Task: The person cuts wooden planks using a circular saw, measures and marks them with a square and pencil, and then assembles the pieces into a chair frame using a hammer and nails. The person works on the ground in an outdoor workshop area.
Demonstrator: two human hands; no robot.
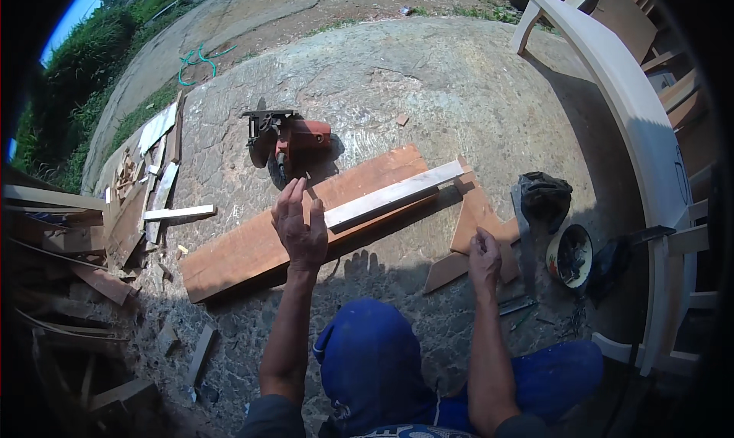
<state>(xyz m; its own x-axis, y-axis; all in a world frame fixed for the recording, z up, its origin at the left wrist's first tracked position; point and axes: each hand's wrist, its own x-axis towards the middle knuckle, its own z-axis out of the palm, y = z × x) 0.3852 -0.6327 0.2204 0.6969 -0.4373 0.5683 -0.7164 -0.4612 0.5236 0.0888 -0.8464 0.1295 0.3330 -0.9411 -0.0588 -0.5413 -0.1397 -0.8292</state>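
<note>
Spreading wide, the left hand's (302, 227) fingers are open over the reddish plank (245, 247), gripping nothing, thumb just beside the near end of the pale strip (397, 195). And there's the strip, lying on the plank toward its right-hand end, one tip poking out past the end edge. Over on the other side, the right hand (483, 260) hangs at the angled brown board (475, 212), fingers seemingly drawn in, though I can't tell whether they pinch anything or touch the board at all.

Lining up looks like the business here, by my reading, so steadiness counts! Best to settle that open palm flat on the strip before shifting anything, press it down onto the plank, and keep the strip running true along the plank's long lower edge. Watch the overhanging tip: lean there and the whole piece could rock or skid. Good practice, too, to square the brown board against one chosen edge, not by eye alone.

Beyond the plank's upper edge, the circular saw (310, 136) rests on the stone slab (466, 78); fingers are better kept well clear of its blade.
</note>
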